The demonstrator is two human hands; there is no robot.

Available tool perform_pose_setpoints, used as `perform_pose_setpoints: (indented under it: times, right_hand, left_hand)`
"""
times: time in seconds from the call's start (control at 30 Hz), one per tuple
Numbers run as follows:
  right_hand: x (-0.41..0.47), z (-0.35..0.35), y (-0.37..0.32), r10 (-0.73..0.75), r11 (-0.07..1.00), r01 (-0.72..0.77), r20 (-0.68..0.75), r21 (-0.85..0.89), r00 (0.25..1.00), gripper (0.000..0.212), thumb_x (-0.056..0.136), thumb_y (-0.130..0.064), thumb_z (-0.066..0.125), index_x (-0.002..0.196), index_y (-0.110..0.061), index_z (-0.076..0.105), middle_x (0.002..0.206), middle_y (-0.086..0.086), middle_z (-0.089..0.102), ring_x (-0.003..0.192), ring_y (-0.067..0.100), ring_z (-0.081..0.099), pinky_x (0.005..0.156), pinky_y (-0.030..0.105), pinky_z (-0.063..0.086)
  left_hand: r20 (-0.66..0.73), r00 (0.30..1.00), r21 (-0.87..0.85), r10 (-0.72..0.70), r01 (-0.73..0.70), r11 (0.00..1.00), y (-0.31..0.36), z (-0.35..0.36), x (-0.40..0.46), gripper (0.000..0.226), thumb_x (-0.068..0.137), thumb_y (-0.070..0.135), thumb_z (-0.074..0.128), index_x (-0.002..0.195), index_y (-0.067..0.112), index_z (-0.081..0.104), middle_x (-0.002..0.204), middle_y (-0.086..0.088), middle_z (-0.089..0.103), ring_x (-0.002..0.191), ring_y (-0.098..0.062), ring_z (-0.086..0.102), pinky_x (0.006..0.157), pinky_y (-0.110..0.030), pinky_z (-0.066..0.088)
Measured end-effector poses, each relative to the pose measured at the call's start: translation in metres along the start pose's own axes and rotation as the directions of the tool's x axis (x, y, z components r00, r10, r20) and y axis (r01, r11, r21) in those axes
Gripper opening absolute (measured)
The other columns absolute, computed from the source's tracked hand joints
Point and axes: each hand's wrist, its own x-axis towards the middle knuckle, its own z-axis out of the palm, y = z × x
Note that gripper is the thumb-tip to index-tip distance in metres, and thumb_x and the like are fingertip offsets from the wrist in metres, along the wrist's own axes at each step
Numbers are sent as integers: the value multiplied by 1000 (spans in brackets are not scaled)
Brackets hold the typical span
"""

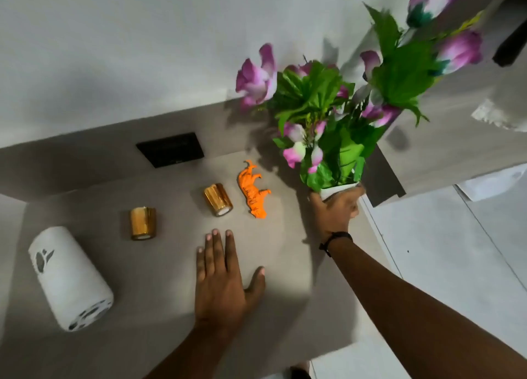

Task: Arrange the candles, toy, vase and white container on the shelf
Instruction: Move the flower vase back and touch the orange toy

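Observation:
My right hand (335, 207) grips the base of a white vase (338, 189) that holds purple flowers and green leaves, near the shelf's right edge. An orange toy animal (253, 190) lies just left of the vase. Two gold candles sit on the shelf, one (218, 199) tipped on its side beside the toy, the other (143, 223) farther left. At the far left a white container (68, 278) with cut-out patterns lies tilted on its side. My left hand (224, 278) rests flat and open on the shelf (171, 293), in front of the candles.
A black rectangular plate (170, 149) is set in the grey back panel behind the candles. A white wall rises behind. Tiled floor (445, 250) shows to the right past the shelf's edge, beside a grey cabinet side.

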Motion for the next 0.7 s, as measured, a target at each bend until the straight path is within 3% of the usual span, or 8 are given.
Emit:
perform_pose_setpoints:
  times: [0.1, 0.23, 0.3, 0.4, 0.5, 0.57, 0.63, 0.7]
  right_hand:
    - [20, 11, 4, -26, 1000, 26, 51, 16, 998, 90, 71, -47, 79, 133, 0, 36, 136, 14, 60, 127, 36, 59, 113, 51, 35]
    - [33, 23, 9, -16, 1000, 16, 51, 8, 999, 95, 61, -57, 73, 132, -4, 38, 131, 9, 64, 124, 33, 60, 99, 30, 18]
    - [37, 28, 8, -3, 1000, 4, 57, -26, 998, 95, 60, -58, 74, 132, -6, 40, 129, 9, 65, 125, 36, 60, 98, 34, 19]
    - [42, 29, 9, 2, 987, 7, 59, -160, 998, 105, 64, -58, 86, 143, -5, 40, 137, 15, 60, 135, 39, 52, 112, 48, 29]
    - [11, 23, 5, 69, 975, -81, -64, -208, 996, 123, 69, -68, 89, 158, -3, 34, 155, 19, 43, 148, 42, 38, 122, 57, 31]
    - [-31, 23, 6, -73, 986, 63, -59, -156, 996, 106, 80, -67, 78, 152, 3, 42, 150, 24, 44, 143, 46, 42, 119, 60, 33]
    - [-72, 27, 10, -321, 920, 352, 187, -170, 928, 80, 92, -55, 74, 144, 1, 53, 143, 23, 50, 134, 42, 47, 116, 53, 37]
    - [-89, 37, 10, -400, 850, 499, 410, -170, 820, 60, 95, -49, 75, 140, -12, 60, 138, 15, 54, 125, 30, 48, 108, 41, 42]
  left_hand:
    - [13, 1000, -7, -12, 12, 1000, 0, 1, 5, 103, 100, 77, 33, 175, 15, 0, 184, -14, -3, 171, -29, -8, 138, -56, 7]
    - [9, 1000, -13, -25, 25, 1000, 0, 0, 12, 102, 101, 80, 26, 175, 18, -6, 184, -10, -9, 171, -26, -14, 139, -54, 1]
    - [16, 1000, -18, -24, 25, 1000, 0, 2, 14, 102, 101, 81, 25, 175, 18, -6, 184, -11, -9, 171, -27, -13, 139, -55, 3]
    - [-1, 1000, -24, -26, 26, 999, 0, 4, 14, 101, 101, 80, 25, 175, 17, -4, 184, -11, -8, 171, -27, -13, 139, -55, 3]
    - [26, 999, -3, -30, 30, 1000, 1, 2, 15, 103, 101, 79, 27, 175, 14, -1, 184, -15, -4, 171, -29, -11, 139, -56, 5]
    - [31, 999, 7, -30, 30, 1000, 2, 0, 15, 104, 100, 79, 29, 175, 12, 1, 184, -17, -2, 171, -31, -9, 139, -57, 6]
    - [34, 999, 5, -30, 29, 1000, 3, -2, 15, 104, 101, 79, 28, 175, 11, 3, 184, -17, -2, 171, -32, -8, 138, -57, 6]
    - [41, 999, 16, -28, 27, 1000, 3, -1, 16, 104, 100, 80, 25, 175, 11, 1, 184, -16, -3, 171, -32, -9, 138, -57, 6]
